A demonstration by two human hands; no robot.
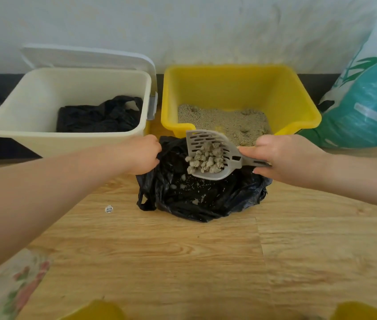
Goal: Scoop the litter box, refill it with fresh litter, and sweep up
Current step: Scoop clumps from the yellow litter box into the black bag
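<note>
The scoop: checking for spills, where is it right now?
In the head view, the scoop sits centre-right, held by the right hand above the black bag, just before the yellow litter box.

Both bare forearms reach forward; left hand [144,154] clenched in a fist, right hand [284,158] closed in a pinch grip.

bin [32,116] left | litter box [240,88] right | bag [196,195] before box

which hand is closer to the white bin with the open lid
Left. The left hand grips the black bag's edge just in front of the white bin. The right hand holds the scoop further right, in front of the yellow litter box.
</note>
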